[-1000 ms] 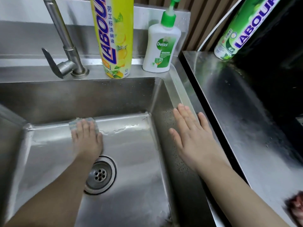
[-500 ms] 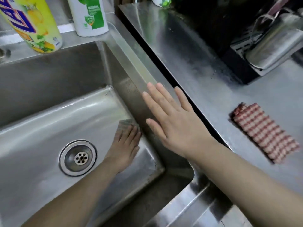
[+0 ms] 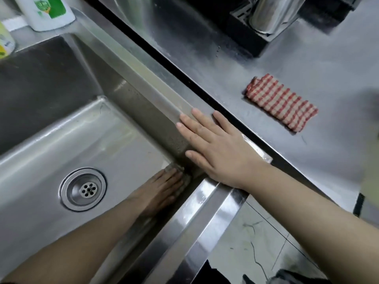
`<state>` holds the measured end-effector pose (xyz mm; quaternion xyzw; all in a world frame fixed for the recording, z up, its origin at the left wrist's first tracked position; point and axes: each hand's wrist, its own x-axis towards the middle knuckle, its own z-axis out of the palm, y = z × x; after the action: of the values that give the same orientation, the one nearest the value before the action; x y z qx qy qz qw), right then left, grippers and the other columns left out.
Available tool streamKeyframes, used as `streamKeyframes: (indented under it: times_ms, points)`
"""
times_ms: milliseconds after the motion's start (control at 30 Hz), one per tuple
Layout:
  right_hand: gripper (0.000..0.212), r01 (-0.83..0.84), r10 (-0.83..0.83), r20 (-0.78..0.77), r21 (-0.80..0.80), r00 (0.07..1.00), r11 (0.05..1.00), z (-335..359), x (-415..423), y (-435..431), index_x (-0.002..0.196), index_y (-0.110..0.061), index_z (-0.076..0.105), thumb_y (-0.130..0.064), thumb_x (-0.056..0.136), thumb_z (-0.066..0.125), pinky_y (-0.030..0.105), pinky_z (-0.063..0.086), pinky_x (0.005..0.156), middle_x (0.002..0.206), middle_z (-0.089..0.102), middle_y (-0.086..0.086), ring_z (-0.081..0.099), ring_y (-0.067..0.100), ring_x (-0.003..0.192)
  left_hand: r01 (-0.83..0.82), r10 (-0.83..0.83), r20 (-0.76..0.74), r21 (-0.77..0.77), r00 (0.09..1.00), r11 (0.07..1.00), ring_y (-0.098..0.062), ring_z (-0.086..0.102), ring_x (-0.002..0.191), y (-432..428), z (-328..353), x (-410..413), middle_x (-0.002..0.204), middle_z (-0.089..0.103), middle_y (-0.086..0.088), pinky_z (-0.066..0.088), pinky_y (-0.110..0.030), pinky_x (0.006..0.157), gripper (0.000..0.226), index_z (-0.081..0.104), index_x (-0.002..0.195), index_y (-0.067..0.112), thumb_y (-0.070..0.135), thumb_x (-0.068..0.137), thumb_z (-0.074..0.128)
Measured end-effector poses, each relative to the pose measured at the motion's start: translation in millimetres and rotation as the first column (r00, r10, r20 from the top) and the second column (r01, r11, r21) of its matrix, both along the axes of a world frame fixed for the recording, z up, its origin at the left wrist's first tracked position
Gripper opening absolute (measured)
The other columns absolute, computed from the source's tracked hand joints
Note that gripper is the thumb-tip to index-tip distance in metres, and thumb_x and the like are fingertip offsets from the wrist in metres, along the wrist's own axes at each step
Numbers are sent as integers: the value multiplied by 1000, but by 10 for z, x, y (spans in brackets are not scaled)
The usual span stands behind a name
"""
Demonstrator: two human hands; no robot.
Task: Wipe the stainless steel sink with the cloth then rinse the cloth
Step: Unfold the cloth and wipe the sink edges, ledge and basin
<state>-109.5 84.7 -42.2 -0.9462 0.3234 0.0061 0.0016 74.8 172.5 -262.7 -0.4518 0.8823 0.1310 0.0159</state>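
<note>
The stainless steel sink (image 3: pixel 61 140) fills the left of the head view, with a round drain (image 3: pixel 83 189) in its floor. My left hand (image 3: pixel 160 187) lies flat in the sink's near right corner, pressing a grey cloth (image 3: pixel 185 181) against the floor and wall. Only a thin edge of the cloth shows past my fingertips. My right hand (image 3: pixel 215 148) rests open and flat on the sink's right rim, fingers apart and holding nothing.
A folded red checked cloth (image 3: pixel 281 102) lies on the steel counter (image 3: pixel 307 58) to the right. A black rack with a steel vessel (image 3: pixel 266 17) stands at the back. A white soap bottle (image 3: pixel 45 11) and a yellow bottle (image 3: pixel 5 44) stand behind the sink.
My left hand has slid the cloth from the far wall across the sink floor into the near right corner. My right hand has shifted nearer along the rim, and my view swung right.
</note>
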Motion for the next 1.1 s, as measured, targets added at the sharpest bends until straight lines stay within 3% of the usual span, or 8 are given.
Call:
streamKeyframes:
  times_ms: [133,267,433,600,733,900,1000,1100]
  points:
    - [55,11,-11,8,71,1000,997,7,-99,114,145,-18,30,-42,97,21,46,4,113,153,27,3,16,22,143,38,-37,-66,4,997,999,-24,5,144,243,131,214,156,6,-4,10,-37,115,52,1,148,17,34,99,6]
    - [58,19,-19,-6,97,1000,995,14,-81,116,147,-20,22,-45,95,14,44,-3,114,156,19,0,7,19,145,114,-113,-27,20,993,993,-25,10,144,710,119,634,155,21,-8,12,-39,115,52,28,145,15,38,98,26]
    - [61,49,-48,-17,114,999,992,19,-68,111,149,-22,14,-47,94,11,43,-6,116,157,12,-4,1,15,145,-8,7,14,64,1000,998,-22,5,144,449,83,434,152,28,-6,15,-40,112,52,33,142,20,42,98,18]
    - [60,56,-51,-38,125,998,991,17,-72,113,149,-24,12,-48,94,10,43,-7,117,157,9,-7,-3,11,145,-127,138,-94,118,986,985,-15,-11,143,27,101,121,157,5,3,1,-35,116,56,16,148,27,49,96,14]
    - [61,54,-50,-32,144,998,988,41,-56,108,149,-26,10,-53,94,9,43,-7,117,157,5,-8,-6,9,144,-511,500,-314,54,807,858,-30,46,122,106,310,203,133,51,-10,45,-43,96,52,44,135,16,40,89,45]
    - [64,51,-51,-3,164,999,985,46,-63,116,149,-26,11,-55,92,5,43,-8,117,157,6,-9,-6,9,144,-740,768,-41,237,639,629,-27,49,104,98,500,218,97,64,-7,41,-35,74,46,58,107,18,52,77,64]
    - [64,55,-55,-7,175,998,983,58,-65,105,149,-26,11,-54,91,6,42,-10,116,157,6,-9,-6,9,144,-711,699,157,276,698,647,-25,45,110,33,562,126,104,62,-4,36,-35,78,45,57,103,22,58,78,57]
    - [64,56,-58,7,185,998,981,85,-71,125,148,-26,13,-54,91,9,40,-10,116,157,9,-8,-4,9,144,-681,737,51,427,674,594,-27,51,102,23,678,104,98,60,-7,35,-29,71,29,54,91,21,48,80,56]
